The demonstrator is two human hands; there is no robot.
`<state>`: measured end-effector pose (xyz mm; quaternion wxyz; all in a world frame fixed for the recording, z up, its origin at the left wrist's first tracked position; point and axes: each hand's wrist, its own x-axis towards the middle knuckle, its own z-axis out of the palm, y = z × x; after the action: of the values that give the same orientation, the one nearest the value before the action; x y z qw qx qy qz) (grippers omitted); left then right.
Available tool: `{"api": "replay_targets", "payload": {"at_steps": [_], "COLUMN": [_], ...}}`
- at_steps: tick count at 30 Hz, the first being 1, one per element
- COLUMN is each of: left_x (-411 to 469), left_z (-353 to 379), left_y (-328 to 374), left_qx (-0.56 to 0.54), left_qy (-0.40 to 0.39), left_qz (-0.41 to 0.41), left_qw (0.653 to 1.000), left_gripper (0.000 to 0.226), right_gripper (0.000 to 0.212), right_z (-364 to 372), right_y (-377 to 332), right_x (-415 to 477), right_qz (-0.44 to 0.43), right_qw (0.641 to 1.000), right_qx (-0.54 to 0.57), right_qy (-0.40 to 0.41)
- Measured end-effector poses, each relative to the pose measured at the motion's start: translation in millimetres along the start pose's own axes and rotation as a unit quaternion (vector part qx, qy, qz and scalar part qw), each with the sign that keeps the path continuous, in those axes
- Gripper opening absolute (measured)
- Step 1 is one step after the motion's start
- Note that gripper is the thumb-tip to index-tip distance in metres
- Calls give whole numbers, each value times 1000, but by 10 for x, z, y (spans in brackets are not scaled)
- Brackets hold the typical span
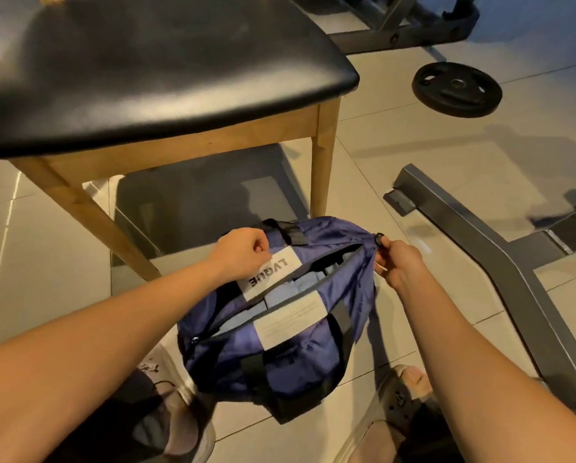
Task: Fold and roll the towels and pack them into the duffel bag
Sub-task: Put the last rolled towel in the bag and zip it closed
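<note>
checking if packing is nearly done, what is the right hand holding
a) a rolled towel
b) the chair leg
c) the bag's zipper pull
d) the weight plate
c, the right hand pinches the zipper pull at the end of the purple duffel bag, whose open top shows light blue towels inside.

Wooden chair (166, 78) with black padded seat stands ahead of me on the tiled floor (396, 145). Black weight plate (457, 89) lies flat beyond it. Grey metal bench frame (453, 218) lies to my right.
</note>
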<state>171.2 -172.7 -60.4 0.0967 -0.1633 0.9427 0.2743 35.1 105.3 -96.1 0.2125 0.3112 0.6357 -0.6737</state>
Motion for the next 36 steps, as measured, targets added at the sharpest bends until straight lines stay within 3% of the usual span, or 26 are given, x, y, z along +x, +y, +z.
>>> {"api": "replay_targets", "payload": {"at_steps": [3, 6, 10, 12, 16, 19, 22, 24, 27, 29, 31, 34, 36], "left_x": [-344, -664, -960, -1082, -1245, -1317, -1391, -1464, -1535, -1523, -1509, -1522, -1533], "left_z": [7, 137, 371, 476, 622, 595, 514, 495, 518, 497, 424, 270, 142], "left_y": [-538, -964, -1194, -1181, -1090, -1076, -1131, -1139, -1112, -1108, -1109, -1084, -1048], "left_qx": [0, -85, -98, -131, -145, -143, -142, -109, -55, -95, -160, -221, -243], "left_qy": [7, 10, 37, 94, 158, 149, 138, 115, 110, 126, 137, 140, 147], "left_qz": [-72, -157, -172, -205, -241, -242, -226, -216, -212, -208, -213, -225, -232], "left_qw": [997, 984, 980, 965, 947, 948, 954, 963, 970, 965, 954, 939, 930], "left_gripper": [6, 17, 89, 104, 89, 82, 84, 89, 94, 91, 88, 81, 68], "right_gripper": [12, 14, 10, 17, 25, 5, 15, 17, 40, 35, 25, 9, 20], "right_z": [-11, 35, 84, 78, 80, 120, 203, 259, 372, 489, 645, 919, 1116], "right_y": [46, 78, 111, 115, 121, 105, 54, 47, 33, 48, 129, 394, 672], "right_x": [76, 112, 120, 97, 52, 1, -55, -34, -223, -483, -742, -1078, -1287], "right_qz": [2, -2, -17, -25, -44, -51, -90, -136, -242, -310, -371, -402, -410], "right_qw": [999, 998, 996, 996, 995, 990, 982, 963, 914, 877, 859, 850, 808], "right_qx": [-18, -30, -36, -33, -55, -87, -132, -201, -298, -346, -343, -338, -394], "right_qy": [36, 52, 80, 85, 77, 95, 96, 115, 129, 124, 86, -39, -151]}}
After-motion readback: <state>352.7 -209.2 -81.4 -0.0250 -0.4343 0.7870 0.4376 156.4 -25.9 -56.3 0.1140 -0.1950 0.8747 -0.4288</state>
